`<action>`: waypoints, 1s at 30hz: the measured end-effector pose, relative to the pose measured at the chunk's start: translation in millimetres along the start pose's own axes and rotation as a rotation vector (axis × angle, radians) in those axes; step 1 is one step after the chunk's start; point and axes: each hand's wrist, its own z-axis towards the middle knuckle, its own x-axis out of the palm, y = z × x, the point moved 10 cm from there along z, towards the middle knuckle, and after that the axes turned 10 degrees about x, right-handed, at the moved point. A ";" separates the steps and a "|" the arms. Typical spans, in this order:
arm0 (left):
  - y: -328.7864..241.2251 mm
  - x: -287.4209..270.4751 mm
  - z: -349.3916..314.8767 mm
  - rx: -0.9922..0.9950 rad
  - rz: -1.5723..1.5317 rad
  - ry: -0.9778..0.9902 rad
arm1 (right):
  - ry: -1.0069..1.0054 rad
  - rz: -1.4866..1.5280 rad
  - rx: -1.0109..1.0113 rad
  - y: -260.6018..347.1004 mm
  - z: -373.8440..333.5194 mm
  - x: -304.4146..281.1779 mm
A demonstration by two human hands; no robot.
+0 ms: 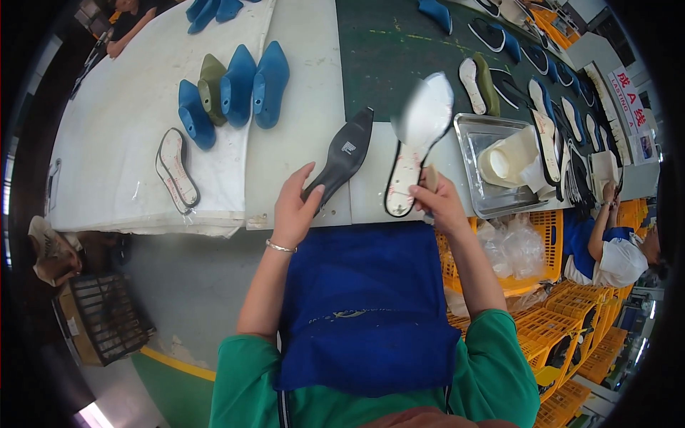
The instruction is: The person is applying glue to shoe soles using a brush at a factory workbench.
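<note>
My left hand [295, 203] grips the heel end of a black shoe sole [346, 150]. Its pointed toe aims away from me, and a small white mark sits on its middle. To the right, my right hand [437, 200] is closed at the heel of a white, black-edged insole [412, 153], raised over the table. The insole's wide front part is bright and partly blurred. A short tan piece, perhaps a handle [431, 178], sticks up from the same hand; its kind is unclear. Left of my hands, another black-edged insole [175, 171] lies on white cloth.
Blue shoe lasts [271, 85] and a green one [211, 89] stand at the far left. A metal tray [492, 203] holds a cream container [503, 160]. More insoles and lasts line the right side. Yellow crates [549, 242] stand below. Other people [614, 250] are at the edges.
</note>
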 end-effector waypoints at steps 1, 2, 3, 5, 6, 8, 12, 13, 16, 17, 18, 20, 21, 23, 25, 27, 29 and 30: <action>0.8 -4.1 1.1 0.063 0.151 0.010 | -0.047 -0.009 0.004 -1.4 -0.9 -9.6; 9.2 -9.2 4.0 0.061 0.159 0.002 | -0.063 -0.014 -0.005 -1.6 -2.4 -17.2; 13.9 -16.1 10.7 0.124 0.195 -0.027 | -0.076 -0.015 -0.009 -4.1 -3.6 -22.7; 28.0 -34.4 38.2 0.189 0.317 -0.107 | -0.139 0.013 -0.026 -5.5 -9.0 -30.7; 33.0 -52.4 57.1 0.214 0.325 -0.188 | -0.163 0.021 -0.028 -7.0 -11.2 -32.2; 50.1 -88.9 97.4 0.211 0.358 -0.330 | -0.150 0.032 -0.035 -16.3 -13.6 -29.5; 116.0 -108.5 174.7 0.016 0.212 -0.307 | -0.126 0.055 -0.030 -32.5 -21.2 -23.7; 119.2 -98.8 184.4 0.029 0.212 -0.289 | -0.131 0.050 -0.032 -35.0 -23.8 -25.8; 117.8 -73.6 208.4 0.084 0.234 -0.315 | -0.153 0.035 -0.019 -36.0 -33.2 -32.3; 121.3 -69.6 215.8 0.093 0.242 -0.306 | -0.142 0.024 -0.013 -36.6 -33.3 -29.6; 115.4 -61.6 224.1 0.135 0.285 -0.306 | -0.136 0.007 -0.020 -37.5 -32.5 -31.2; 102.7 -26.9 240.8 0.157 0.349 -0.260 | -0.148 0.026 -0.033 -36.5 -32.9 -38.8; 90.9 -3.5 249.2 0.170 0.414 -0.220 | -0.151 0.038 -0.041 -35.8 -34.2 -43.2; 61.9 49.3 262.1 0.192 0.545 -0.125 | -0.207 0.013 -0.050 -36.7 -37.1 -59.4; 40.3 65.7 278.4 0.290 1.001 -0.106 | -0.207 0.016 -0.065 -27.3 -36.3 -54.1; 23.9 115.5 293.4 0.354 1.255 0.079 | -0.251 0.007 -0.062 -30.4 -39.0 -64.2; 14.0 159.0 298.7 0.467 1.424 0.188 | -0.269 0.007 -0.068 -33.0 -42.5 -73.9; 19.6 175.7 301.0 0.480 1.379 0.321 | -0.296 0.004 -0.052 -34.6 -45.2 -80.1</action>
